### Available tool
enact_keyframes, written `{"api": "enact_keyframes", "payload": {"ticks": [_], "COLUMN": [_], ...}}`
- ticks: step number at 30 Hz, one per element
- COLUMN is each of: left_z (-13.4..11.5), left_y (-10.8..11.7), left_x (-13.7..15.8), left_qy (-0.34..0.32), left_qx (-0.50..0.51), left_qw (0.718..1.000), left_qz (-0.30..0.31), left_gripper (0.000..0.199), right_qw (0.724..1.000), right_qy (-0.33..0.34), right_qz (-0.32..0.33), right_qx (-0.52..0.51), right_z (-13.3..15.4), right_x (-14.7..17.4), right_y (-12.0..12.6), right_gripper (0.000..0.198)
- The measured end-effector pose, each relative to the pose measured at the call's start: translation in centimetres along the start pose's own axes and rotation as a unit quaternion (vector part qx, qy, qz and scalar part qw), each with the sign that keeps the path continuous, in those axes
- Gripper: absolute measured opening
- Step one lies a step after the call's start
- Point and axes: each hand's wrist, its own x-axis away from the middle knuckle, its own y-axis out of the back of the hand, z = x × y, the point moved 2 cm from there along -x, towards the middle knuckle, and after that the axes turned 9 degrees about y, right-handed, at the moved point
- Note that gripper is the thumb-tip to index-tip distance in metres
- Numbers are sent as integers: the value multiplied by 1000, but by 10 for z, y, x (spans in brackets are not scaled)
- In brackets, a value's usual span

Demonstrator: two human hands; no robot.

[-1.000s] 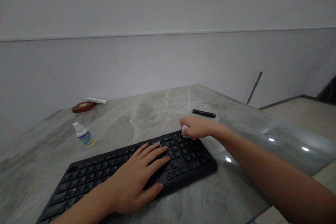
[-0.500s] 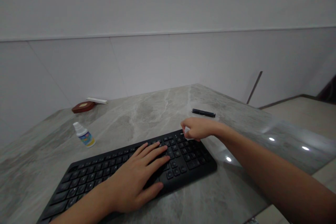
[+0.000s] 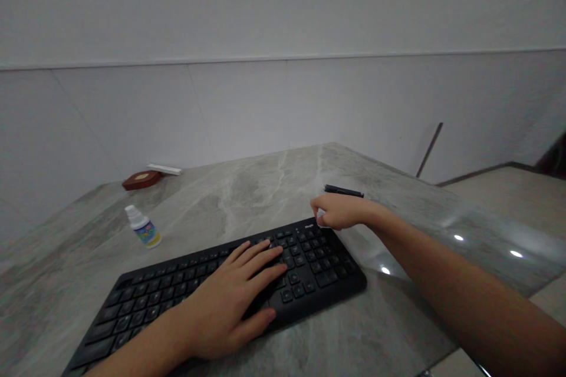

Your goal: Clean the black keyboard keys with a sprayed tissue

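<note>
A black keyboard [image 3: 325, 277] lies at a slant on the marbled grey table. My left hand [image 3: 234, 300] rests flat over its middle keys, fingers spread, holding nothing. At the keyboard's far right corner, my right hand [image 3: 340, 211] is closed around a small wadded white tissue [image 3: 322, 222]. Most of that wad is hidden by the fingers, and it is at or just above the keyboard's top edge. A black pen [image 3: 344, 191] lies just beyond the right hand.
A small white spray bottle [image 3: 144, 228] with a blue and yellow label stands behind the keyboard at the left. Further back, a reddish-brown wooden object [image 3: 141, 179] and a white strip [image 3: 164, 169] lie near the wall. The table [image 3: 265, 188] ends at the right above a tiled floor.
My right hand has shifted slightly right and away along the keyboard's top edge, uncovering the printed logo. My left hand has stayed in place on the keys.
</note>
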Motion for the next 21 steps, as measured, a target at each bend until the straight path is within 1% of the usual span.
{"api": "enact_keyframes", "payload": {"ticks": [4, 6, 14, 21], "left_z": [1, 1, 1, 1], "left_y": [-2, -2, 0, -1], "left_x": [1, 0, 0, 0], "left_qy": [2, 2, -2, -10], "left_qx": [-11, -13, 0, 9], "left_qw": [1000, 1000, 1000, 1000], "left_qz": [7, 6, -1, -17], "left_gripper": [61, 61, 61, 61], "right_qw": [999, 998, 999, 1000], "right_qy": [33, 38, 28, -2], "right_qz": [-34, -42, -12, 4], "right_qx": [6, 11, -23, -31], "right_z": [2, 3, 3, 7], "right_x": [-2, -3, -3, -3], "right_y": [-2, -3, -2, -2], "right_gripper": [23, 23, 22, 25]}}
